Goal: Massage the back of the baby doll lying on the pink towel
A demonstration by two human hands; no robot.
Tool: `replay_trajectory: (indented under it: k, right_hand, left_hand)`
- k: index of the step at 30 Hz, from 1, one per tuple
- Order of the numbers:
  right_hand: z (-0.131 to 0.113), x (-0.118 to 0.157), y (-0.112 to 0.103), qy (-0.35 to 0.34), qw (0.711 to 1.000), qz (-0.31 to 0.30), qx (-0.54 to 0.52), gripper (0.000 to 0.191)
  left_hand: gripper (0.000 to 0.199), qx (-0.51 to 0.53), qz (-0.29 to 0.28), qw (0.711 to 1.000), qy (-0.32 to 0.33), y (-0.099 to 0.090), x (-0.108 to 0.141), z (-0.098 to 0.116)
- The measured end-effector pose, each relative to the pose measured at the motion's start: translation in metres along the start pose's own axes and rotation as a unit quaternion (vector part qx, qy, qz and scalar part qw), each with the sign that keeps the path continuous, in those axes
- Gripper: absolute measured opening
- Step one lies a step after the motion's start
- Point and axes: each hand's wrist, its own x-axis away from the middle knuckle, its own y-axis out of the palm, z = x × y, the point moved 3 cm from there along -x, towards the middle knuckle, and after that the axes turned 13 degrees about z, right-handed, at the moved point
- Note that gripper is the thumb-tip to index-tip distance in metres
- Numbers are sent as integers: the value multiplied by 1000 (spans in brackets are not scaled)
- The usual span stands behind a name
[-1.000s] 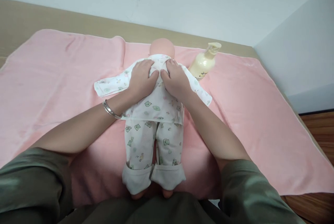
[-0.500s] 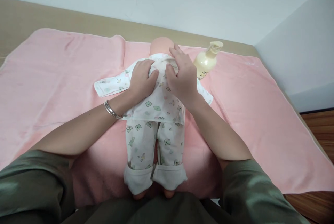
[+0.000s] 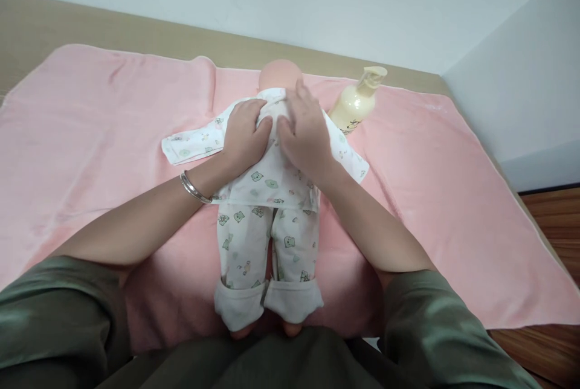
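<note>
A baby doll in white printed clothes (image 3: 272, 186) lies stretched out, its bald head (image 3: 280, 75) pointing away from me and its feet towards me. My left hand (image 3: 247, 135) rests on the left side of the shirt's upper part, thumb apart from the fingers. On the right side of the upper shirt, near the collar, lies my right hand (image 3: 308, 132), its fingers slightly blurred and its thumb spread. Neither hand grips anything. The trouser legs (image 3: 290, 301) are turned up in wide cuffs above the feet.
A pale yellow pump bottle (image 3: 353, 105) stands just right of the doll's shoulder. A pink towel (image 3: 444, 196) lies under the doll, over a tan surface (image 3: 149, 32). A white wall (image 3: 339, 8) rises behind, with brown wood at the lower right.
My right hand has shifted left across the shirt, nearer my left hand, uncovering more of the doll's right-hand sleeve and the bottle. My left hand stays in nearly the same place.
</note>
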Motion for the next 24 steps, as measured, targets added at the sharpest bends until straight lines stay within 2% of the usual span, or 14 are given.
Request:
replay_trajectory:
  k: [2,4,8,10,14,16,21,22,24]
  right_hand:
    - [-1,3,7,-4,999,-33,8,49]
    - [-2,2,6,-7,999,-39,4,50]
    - [-4,-3,-10,-2,1000,29,-10,56]
    - [-3,-4,-9,9,999,33,-2,57]
    - [-1,-3,4,32,997,-63,18,56]
    - [0,-4,2,42,996,-78,13,56]
    - [-3,-7,-15,42,999,14,-17,60]
    - [-3,-6,-14,37,999,18,-16,60]
    - [-3,-4,-6,31,999,-12,-2,58]
  left_hand:
    - [41,-7,-6,1000,-3,-1,0,1]
    - [40,-9,-10,1000,-6,-2,0,3]
    - [37,-14,-13,1000,-12,-3,0,4]
    - [38,-20,-13,1000,-14,-3,0,3]
    - [40,-22,1,1000,-6,-2,0,3]
    - [39,-17,1,1000,-5,-2,0,3]
    - [39,-1,-3,1000,-6,-2,0,2]
    - [39,-1,0,1000,-4,-2,0,2]
    - [39,-4,7,1000,-1,-1,0,1]
